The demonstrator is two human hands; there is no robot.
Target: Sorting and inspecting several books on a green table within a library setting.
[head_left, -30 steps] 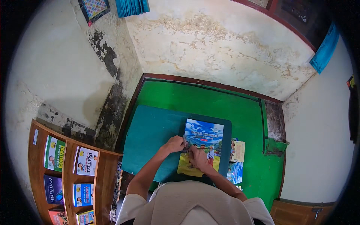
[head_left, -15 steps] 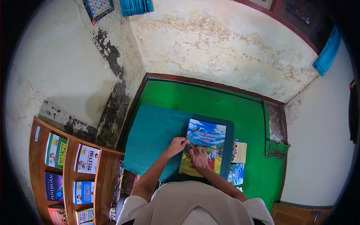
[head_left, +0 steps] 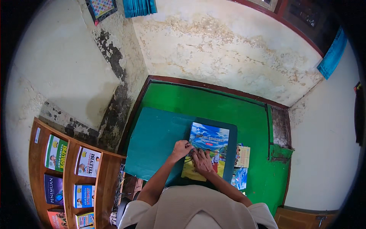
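A softcover book (head_left: 214, 133) with a blue and yellow illustrated cover lies face up on the teal table (head_left: 160, 129). At its left edge my left hand (head_left: 180, 149) is closed, thumb and fingers pinched together. Whatever is between them is too small to make out. Over the lower left of the cover, my right hand (head_left: 202, 162) rests with its fingers stretched out and slightly apart. Its fingertips lie close to the left hand's.
Beyond the table's right edge are more books, one with a cream cover (head_left: 243, 156) and one with a blue cover (head_left: 240, 177). A wooden display rack (head_left: 68, 152) with several books stands at the left. Green-painted lower wall (head_left: 198, 100) lies behind the table.
My left hand has shifted very slightly along the book's left edge, its fingers more curled. The right hand stays on the cover with its fingers a little more spread.
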